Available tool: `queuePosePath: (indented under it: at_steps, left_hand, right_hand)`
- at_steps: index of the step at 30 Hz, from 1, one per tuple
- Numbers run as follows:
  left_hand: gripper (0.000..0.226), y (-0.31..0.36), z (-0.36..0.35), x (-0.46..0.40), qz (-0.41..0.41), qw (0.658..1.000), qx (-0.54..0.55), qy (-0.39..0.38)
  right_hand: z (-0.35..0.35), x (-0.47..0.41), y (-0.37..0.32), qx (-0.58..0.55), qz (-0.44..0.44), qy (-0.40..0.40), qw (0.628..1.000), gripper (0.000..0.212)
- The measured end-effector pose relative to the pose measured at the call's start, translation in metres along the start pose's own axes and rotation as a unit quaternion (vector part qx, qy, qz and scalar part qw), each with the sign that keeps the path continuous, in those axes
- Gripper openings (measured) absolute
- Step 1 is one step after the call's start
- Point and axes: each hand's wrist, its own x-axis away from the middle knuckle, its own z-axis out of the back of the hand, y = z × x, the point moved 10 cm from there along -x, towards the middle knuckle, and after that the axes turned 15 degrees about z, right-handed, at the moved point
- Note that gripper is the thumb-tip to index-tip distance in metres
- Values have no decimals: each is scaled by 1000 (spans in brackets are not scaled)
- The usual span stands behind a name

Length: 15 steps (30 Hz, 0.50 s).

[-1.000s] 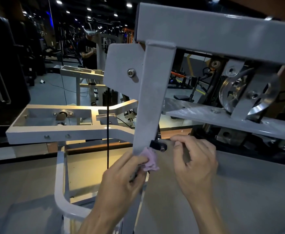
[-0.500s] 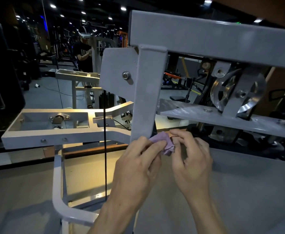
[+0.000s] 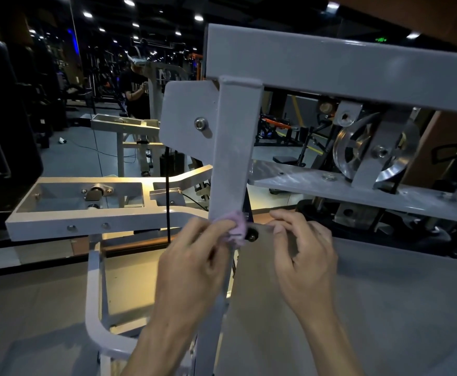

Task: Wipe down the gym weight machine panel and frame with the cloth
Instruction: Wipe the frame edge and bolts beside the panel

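I see a flat-sided grey painted steel upright [image 3: 231, 147] under a wide box-section crossbeam [image 3: 344, 69], with a polished spoked pulley [image 3: 371, 153] to the right. My left hand [image 3: 195, 264] bunches a soft pink cloth [image 3: 234, 227] against the upright's lower end, fingers curled round it. My right hand [image 3: 303, 256] curls its fingertips over the smooth grey panel [image 3: 384, 308] edge, beside a small black knob [image 3: 251, 236].

Behind my view, a mirror [image 3: 59, 147] reflected ceiling spotlights [image 3: 87, 14]; a black bench [image 3: 285, 159] and a green exit sign [image 3: 381, 39] stood at far right.
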Motion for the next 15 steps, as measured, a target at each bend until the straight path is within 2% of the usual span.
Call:
queuePosePath:
  at_steps: [2,4,6,8,13,15]
  left_hand:
    - [35,-21,17,3,44,998,-10,44]
    - [24,-45,26,10,125,989,42,60]
    - [18,-68,15,22,243,959,143,22]
    - [13,-81,-8,40,318,929,188,-27]
    - [8,-90,-29,56,388,891,233,-29]
    - [8,-77,-28,42,368,898,241,-14]
  right_hand:
    - [0,0,1,-2,-7,5,1000,21]
    - [-1,0,1,2,-12,11,1000,21]
    - [-1,1,1,6,-14,16,1000,20]
    - [0,2,1,9,-12,19,1000,20]
    - [1,0,-6,8,9,24,1000,20]
    - [1,0,-6,10,11,28,1000,20]
